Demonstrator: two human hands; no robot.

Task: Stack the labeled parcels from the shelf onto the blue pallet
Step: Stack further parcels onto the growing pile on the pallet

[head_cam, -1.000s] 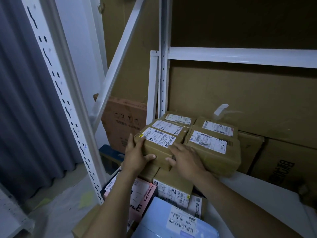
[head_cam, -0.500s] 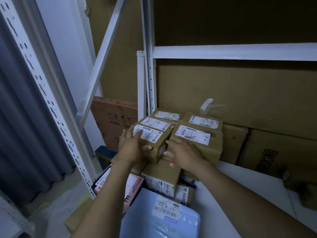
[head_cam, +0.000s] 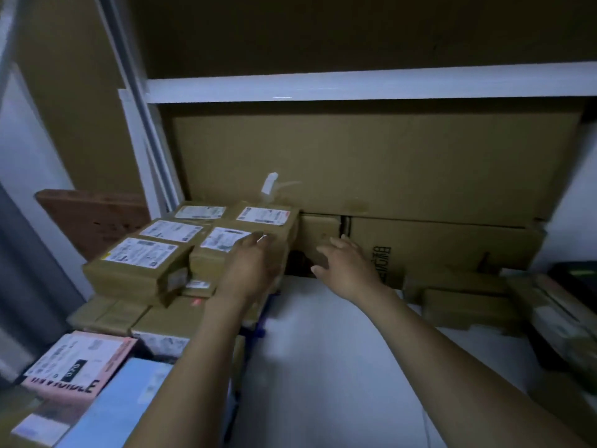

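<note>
Currently, left hand lies flat on a labeled parcel, right hand spread beside it.

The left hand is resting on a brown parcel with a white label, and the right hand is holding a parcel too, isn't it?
Not quite. The head view shows the left hand resting on a brown parcel with a white label, but the right hand holds nothing. Its fingers are spread open, to the right of the pile.
</note>
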